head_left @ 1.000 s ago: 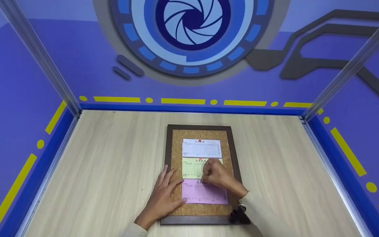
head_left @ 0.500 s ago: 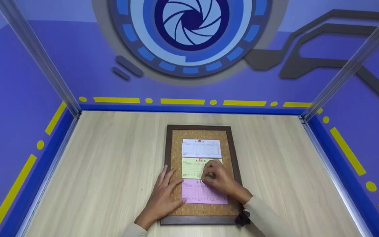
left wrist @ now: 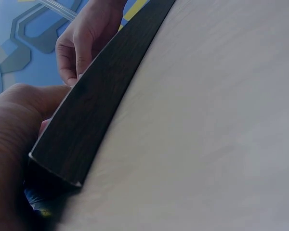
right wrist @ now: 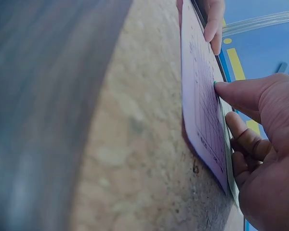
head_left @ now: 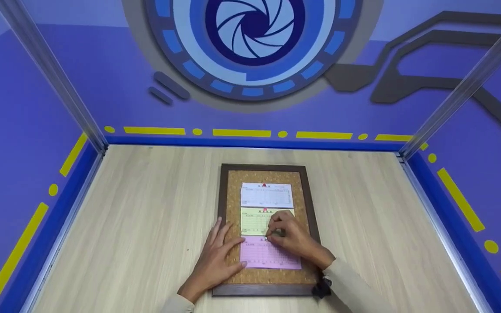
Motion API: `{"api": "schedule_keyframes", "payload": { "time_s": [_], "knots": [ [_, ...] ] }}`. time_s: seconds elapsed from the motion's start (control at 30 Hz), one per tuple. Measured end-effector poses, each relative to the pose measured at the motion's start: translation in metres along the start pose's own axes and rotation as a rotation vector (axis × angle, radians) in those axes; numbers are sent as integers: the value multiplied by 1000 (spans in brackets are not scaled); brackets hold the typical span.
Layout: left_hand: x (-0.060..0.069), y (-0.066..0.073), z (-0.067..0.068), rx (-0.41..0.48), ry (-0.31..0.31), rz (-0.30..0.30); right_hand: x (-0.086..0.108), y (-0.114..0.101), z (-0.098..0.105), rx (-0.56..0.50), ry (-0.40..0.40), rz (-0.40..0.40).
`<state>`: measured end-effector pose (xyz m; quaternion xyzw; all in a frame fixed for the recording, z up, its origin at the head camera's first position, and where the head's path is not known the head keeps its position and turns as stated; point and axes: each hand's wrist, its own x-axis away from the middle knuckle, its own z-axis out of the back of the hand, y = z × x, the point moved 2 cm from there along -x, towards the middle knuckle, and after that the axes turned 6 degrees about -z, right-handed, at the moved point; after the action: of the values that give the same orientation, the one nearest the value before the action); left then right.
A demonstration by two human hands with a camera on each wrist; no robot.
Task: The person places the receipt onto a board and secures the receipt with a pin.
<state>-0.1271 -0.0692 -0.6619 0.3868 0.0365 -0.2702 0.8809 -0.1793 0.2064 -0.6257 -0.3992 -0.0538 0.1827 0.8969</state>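
Note:
A brown-framed cork board lies on the table, bearing a white slip, a yellow-green slip and a pink slip in a column. Red pushpins hold the upper two slips at their top edges. My left hand lies spread over the frame's left side, thumb and index fingertip touching the pink slip's left edge. With thumb and forefinger my right hand pinches a small green pushpin at the pink slip's top edge; the fingertips hide most of it. The other right fingers are curled.
The wooden table surrounds the board. Blue-purple panels with metal corner posts stand behind and at both sides. A black wrist mount on the right arm sits over the frame's lower right corner.
My right hand has turned slightly and its wrist has shifted a little to the right and down, the fingertips staying at the pink slip's top. The left hand keeps its place.

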Motion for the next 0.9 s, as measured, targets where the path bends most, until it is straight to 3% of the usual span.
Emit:
{"api": "schedule_keyframes", "payload": {
  "time_s": [0.53,0.7,0.9],
  "knots": [
    [-1,3,3,-27,32,-56,0,-8,4,131,23,153],
    [-1,2,2,-9,33,-56,3,-4,5,109,55,212],
    [1,3,2,6,26,-45,11,1,15,49,72,206]
  ]
}}
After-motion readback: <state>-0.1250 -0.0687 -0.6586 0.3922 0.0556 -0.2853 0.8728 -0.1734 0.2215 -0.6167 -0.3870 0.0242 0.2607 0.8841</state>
